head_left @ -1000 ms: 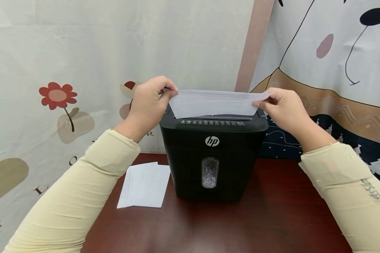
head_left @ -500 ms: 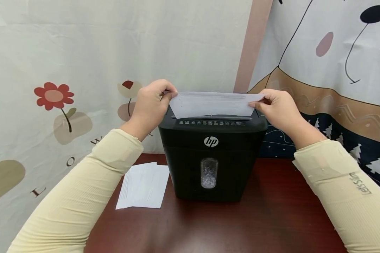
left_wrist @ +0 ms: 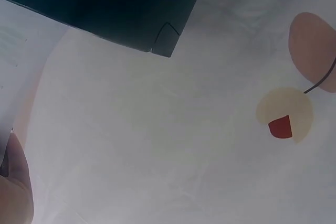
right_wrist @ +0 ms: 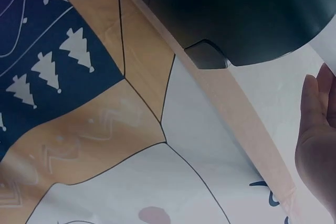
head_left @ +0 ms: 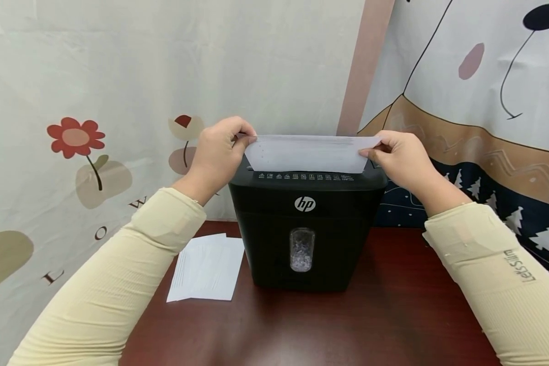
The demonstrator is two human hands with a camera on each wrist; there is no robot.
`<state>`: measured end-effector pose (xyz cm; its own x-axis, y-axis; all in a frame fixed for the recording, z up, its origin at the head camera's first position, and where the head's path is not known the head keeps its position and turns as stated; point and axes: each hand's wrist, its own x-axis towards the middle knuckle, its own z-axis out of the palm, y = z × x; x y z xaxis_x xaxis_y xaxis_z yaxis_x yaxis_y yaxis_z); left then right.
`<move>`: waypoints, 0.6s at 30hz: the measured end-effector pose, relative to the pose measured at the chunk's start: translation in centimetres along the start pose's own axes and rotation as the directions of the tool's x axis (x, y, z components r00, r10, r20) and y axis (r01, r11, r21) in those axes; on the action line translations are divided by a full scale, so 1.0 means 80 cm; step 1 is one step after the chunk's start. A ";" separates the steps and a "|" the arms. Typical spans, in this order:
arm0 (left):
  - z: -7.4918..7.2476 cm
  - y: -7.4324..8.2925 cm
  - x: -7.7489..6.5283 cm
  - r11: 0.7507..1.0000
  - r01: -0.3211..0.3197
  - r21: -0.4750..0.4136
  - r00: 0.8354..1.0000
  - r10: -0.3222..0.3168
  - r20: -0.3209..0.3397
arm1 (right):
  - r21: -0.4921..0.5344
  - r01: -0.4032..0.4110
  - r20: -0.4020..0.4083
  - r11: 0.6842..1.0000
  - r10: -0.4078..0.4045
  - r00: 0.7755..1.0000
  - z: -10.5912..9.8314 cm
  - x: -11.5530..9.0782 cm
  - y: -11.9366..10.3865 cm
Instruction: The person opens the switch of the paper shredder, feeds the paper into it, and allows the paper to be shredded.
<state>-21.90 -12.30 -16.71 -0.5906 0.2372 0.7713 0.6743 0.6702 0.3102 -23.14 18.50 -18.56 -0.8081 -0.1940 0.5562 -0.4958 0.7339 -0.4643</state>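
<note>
Upper ctr., at HP shredder (head_left: 307, 218): L hand (head_left: 219, 155) & R hand (head_left: 401, 156) pinched paper (head_left: 305, 154); we judged it light, flimsy, best held by corners.

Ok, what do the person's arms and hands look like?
The left sleeve and right sleeve are pale yellow, finely ribbed, with thick cuffs. Dark "Let'sSlim" lettering marks the right one. Left hand and right hand are ungloved.

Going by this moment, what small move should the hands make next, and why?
Probably ease the paper straight down, both sides level: the left hand and right hand pinch its upper corners, and its lower edge is at the top of the black shredder. Whether any has gone in is unclear.
</note>
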 end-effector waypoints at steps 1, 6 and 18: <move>0.000 0.000 0.000 1.000 0.005 0.003 1.000 -0.005 0.009 | 0.003 0.000 0.000 1.000 0.000 1.000 0.000 0.000 0.000; 0.002 -0.002 0.000 1.000 0.023 0.019 0.999 -0.024 0.042 | 0.005 -0.009 0.000 1.000 0.009 1.000 0.002 0.000 0.002; 0.004 0.000 0.005 0.994 0.095 0.058 0.987 -0.101 0.122 | 0.005 -0.044 0.034 0.999 0.044 0.998 0.009 0.000 0.009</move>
<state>-22.28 -11.94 -16.59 -0.7057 0.2525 0.6620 0.5884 0.7294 0.3491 -23.74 18.61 -19.38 -0.8394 -0.1831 0.5117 -0.4611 0.7383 -0.4922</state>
